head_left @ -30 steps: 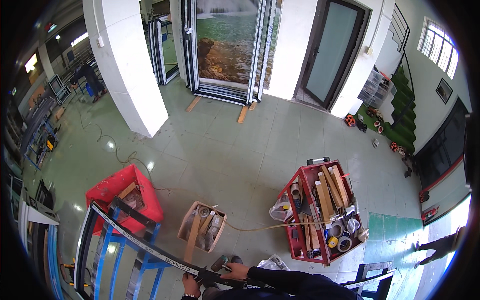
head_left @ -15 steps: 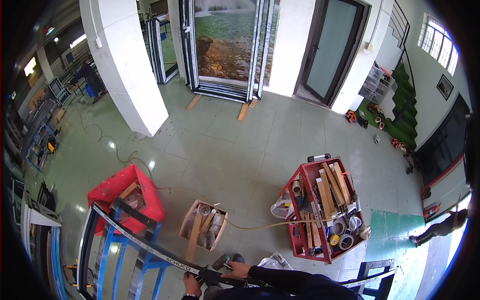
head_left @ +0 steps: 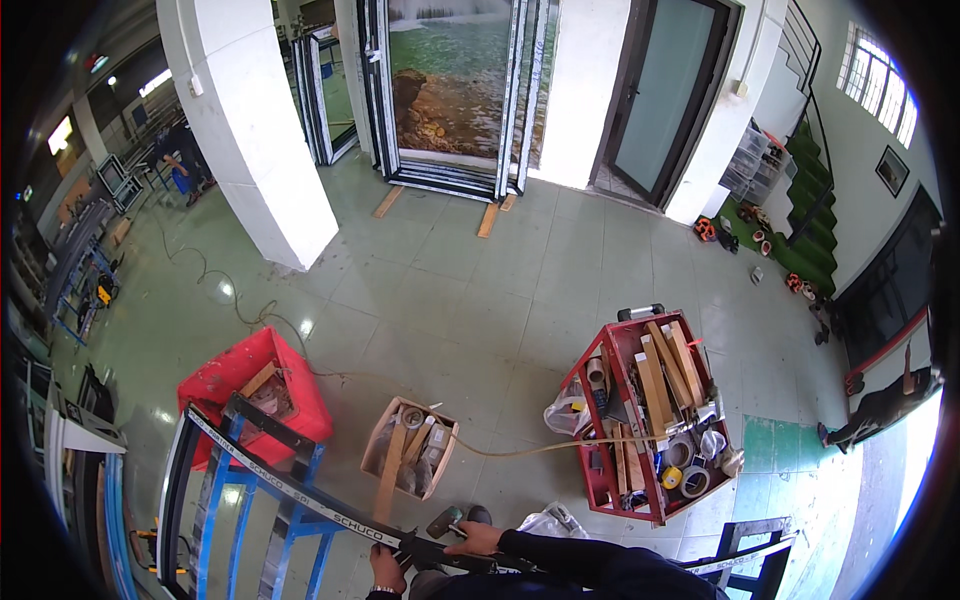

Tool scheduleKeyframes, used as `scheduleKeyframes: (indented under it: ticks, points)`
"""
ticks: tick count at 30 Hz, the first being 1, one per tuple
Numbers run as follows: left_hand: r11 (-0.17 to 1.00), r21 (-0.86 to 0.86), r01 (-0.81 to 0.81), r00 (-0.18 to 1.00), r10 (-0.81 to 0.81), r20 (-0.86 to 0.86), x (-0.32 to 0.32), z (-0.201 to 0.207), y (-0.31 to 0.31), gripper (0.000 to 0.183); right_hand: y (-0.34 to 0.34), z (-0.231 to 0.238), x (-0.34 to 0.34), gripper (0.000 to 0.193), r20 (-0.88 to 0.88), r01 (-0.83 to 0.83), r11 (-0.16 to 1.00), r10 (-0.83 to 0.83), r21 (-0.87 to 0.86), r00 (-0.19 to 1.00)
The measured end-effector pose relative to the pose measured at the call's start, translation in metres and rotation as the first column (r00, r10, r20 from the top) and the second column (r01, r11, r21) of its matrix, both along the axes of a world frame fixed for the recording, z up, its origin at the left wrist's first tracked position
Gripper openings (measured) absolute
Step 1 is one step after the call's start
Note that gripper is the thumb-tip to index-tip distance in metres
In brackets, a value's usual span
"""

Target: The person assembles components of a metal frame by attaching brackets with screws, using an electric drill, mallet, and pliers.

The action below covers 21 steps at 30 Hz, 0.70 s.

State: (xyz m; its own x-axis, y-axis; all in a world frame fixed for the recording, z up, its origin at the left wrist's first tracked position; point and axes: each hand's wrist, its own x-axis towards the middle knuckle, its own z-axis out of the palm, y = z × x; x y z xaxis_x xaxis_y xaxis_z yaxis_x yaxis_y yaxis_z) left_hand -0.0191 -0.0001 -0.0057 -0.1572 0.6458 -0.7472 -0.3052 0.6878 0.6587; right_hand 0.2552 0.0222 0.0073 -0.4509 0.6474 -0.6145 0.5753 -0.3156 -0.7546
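The person (head_left: 882,406) at far right is now farther forward; a distant worker (head_left: 184,148) at left now shows a forearm (head_left: 176,163).

Daylight fills most of my view, and the floor (head_left: 450,270) looks bright and evenly lit, with white glare spots toward the left. The window (head_left: 878,75) glows at upper right, and the doorway (head_left: 918,475) at lower right burns out to white, fringed blue at the rim. At far left the room is dim, pricked by lamps (head_left: 60,133). My left hand (head_left: 387,570) and right hand (head_left: 475,540) are clear enough, but my sleeve (head_left: 590,555) sinks into near-black. The pillar (head_left: 245,140) leans, edges bend, and the corners go black.
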Motion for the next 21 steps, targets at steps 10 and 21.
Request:
scheduleKeyframes:
  ticks: [10,21]
  points:
    - [1.000,-0.001,-0.010,1.000,0.010,0.022,0.003,0.001,-0.005,0.031,0.003,-0.004,-0.005,0.102,0.004,-0.023,0.996,0.023,-0.084,1.000]
    - [0.996,-0.083,-0.030,0.999,0.033,0.033,0.014,0.004,-0.005,0.040,0.010,0.016,0.016,0.109,-0.038,-0.086,0.974,0.080,-0.210,0.996]
